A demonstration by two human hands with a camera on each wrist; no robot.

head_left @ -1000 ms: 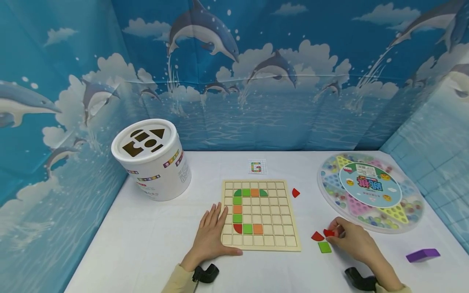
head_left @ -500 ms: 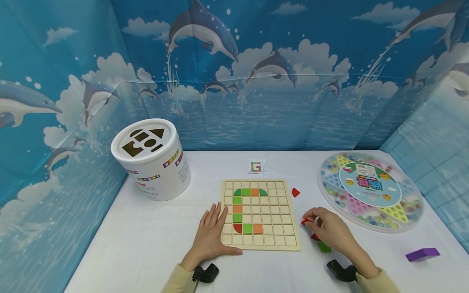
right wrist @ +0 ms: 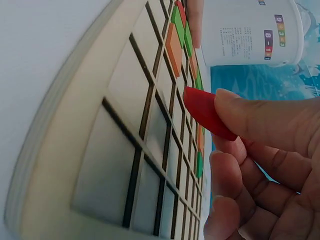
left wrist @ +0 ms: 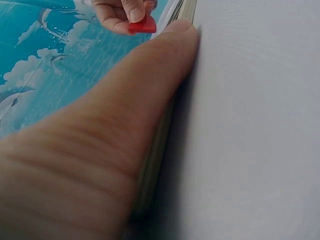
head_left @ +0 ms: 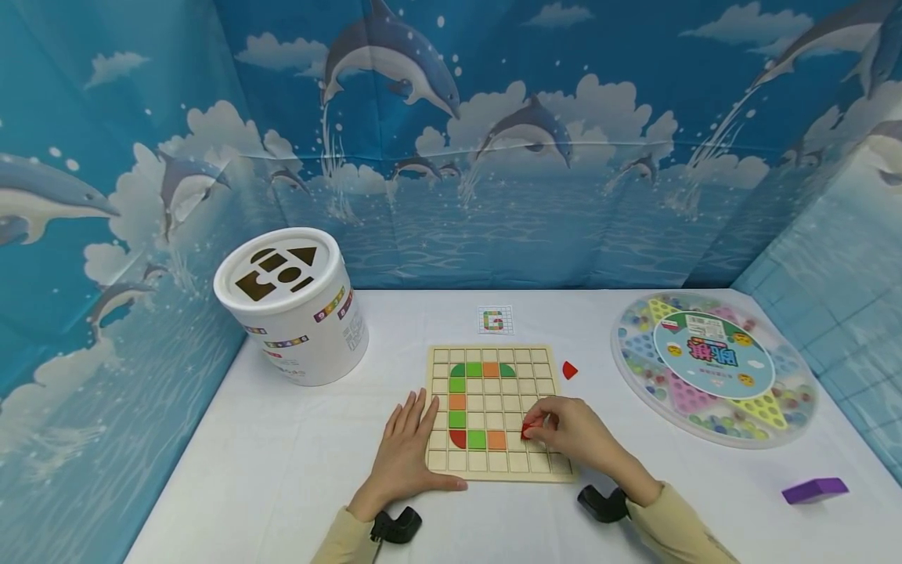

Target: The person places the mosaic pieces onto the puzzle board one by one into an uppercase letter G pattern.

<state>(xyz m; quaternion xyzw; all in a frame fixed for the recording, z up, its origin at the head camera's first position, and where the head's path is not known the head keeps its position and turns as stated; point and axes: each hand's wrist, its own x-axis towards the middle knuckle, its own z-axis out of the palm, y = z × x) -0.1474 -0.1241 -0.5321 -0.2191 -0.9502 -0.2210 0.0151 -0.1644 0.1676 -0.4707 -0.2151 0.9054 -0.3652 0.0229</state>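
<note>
A pale wooden grid board point(head_left: 521, 464) lies mid-table, with green, orange and red pieces set in some of its squares. My left hand point(head_left: 403, 450) rests at the board's lower left corner, fingers straight and spread, thumb along the near edge. Over the board's right half, my right hand point(head_left: 574, 432) pinches a red quarter-circle piece point(right wrist: 204, 107) between thumb and fingers, to the right of the orange square point(head_left: 496, 440) in the lower row. In the right wrist view the piece is tilted and appears just above the grid. Another red quarter-circle piece point(head_left: 569, 370) lies off the board's right side.
Behind the board lies a small printed card point(head_left: 496, 320) with a coloured pattern. A white lidded bucket point(head_left: 289, 329) stands at the back left. On the right are a round marble game board point(head_left: 712, 356) and a purple block point(head_left: 814, 491).
My right hand has carried the red quarter-circle piece leftward from the table to over the board. Its arm now hides the loose red and green pieces. The left hand has stayed put.
</note>
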